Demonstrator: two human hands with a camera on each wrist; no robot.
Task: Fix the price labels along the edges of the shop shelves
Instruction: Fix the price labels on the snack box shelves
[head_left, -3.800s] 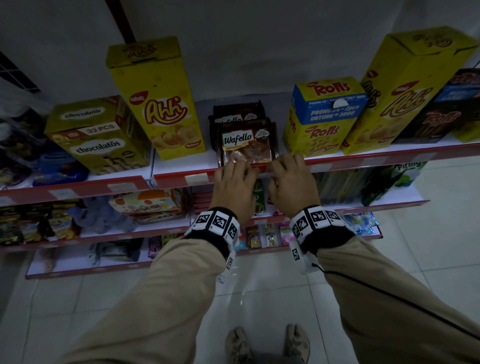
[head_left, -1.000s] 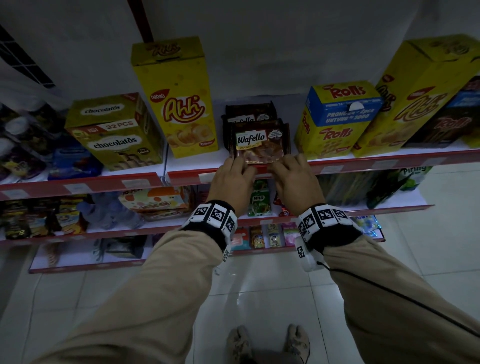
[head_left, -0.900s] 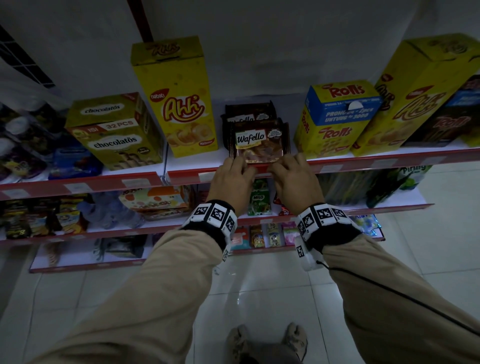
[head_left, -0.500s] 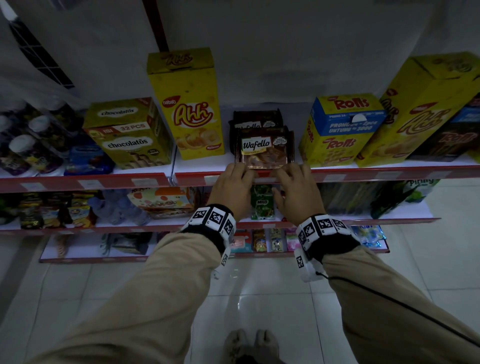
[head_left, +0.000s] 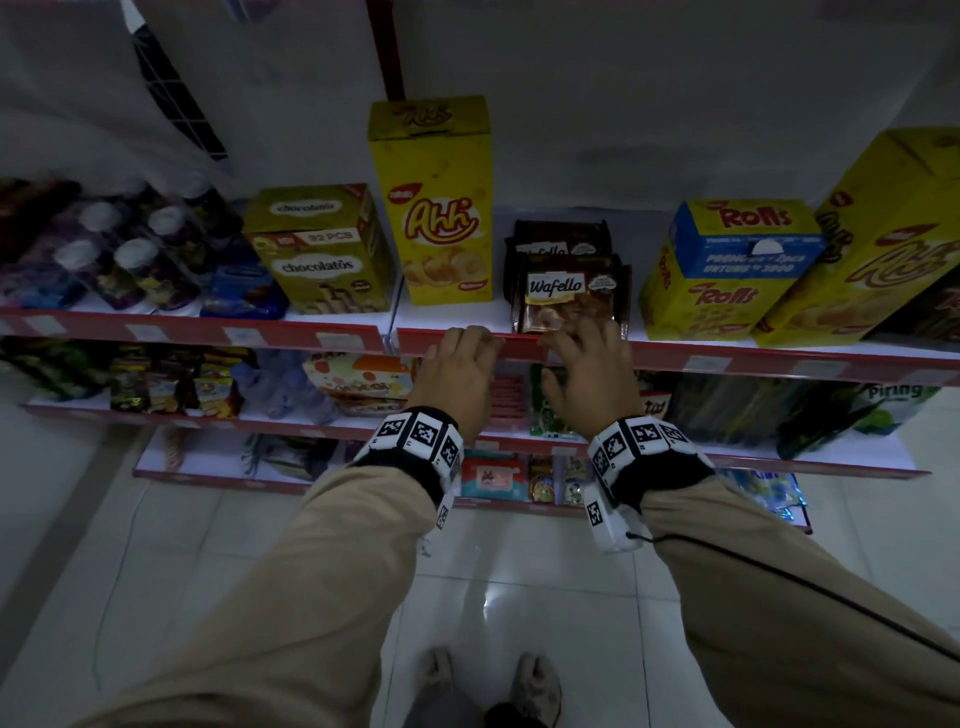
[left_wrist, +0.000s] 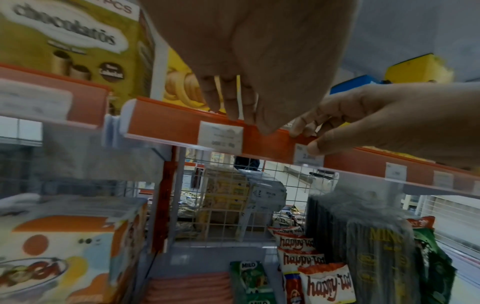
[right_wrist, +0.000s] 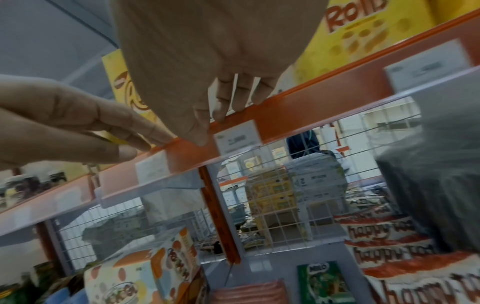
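Red plastic runs along the front edge of the top shelf (head_left: 727, 358), a strip with a clear cover, and both my hands are on it side by side, just below the Wafello pack (head_left: 569, 299). My left hand (head_left: 457, 371) hooks its curled fingers over the strip's top lip, with the thumb underneath against the red face. Just left of that thumb sits a price label (left_wrist: 221, 136): a small white paper rectangle with faint grey print, tucked behind the clear cover and sitting roughly square to the strip. My right hand (head_left: 589, 374) grips the strip the same way, fingers bent over the top lip and thumb pressed on the front. Its thumb lies at the left edge of a second price label (right_wrist: 237, 136), also white, with a printed figure I can't read for certain through the blur. More white labels (head_left: 706, 362) are spaced along the strip towards its right end, and others (head_left: 140, 332) sit on the neighbouring shelf's edge to the left. On the shelf stand the yellow Ahh box (head_left: 441, 208), the chocolatos box (head_left: 322, 249) and the Rolls box (head_left: 727, 270).
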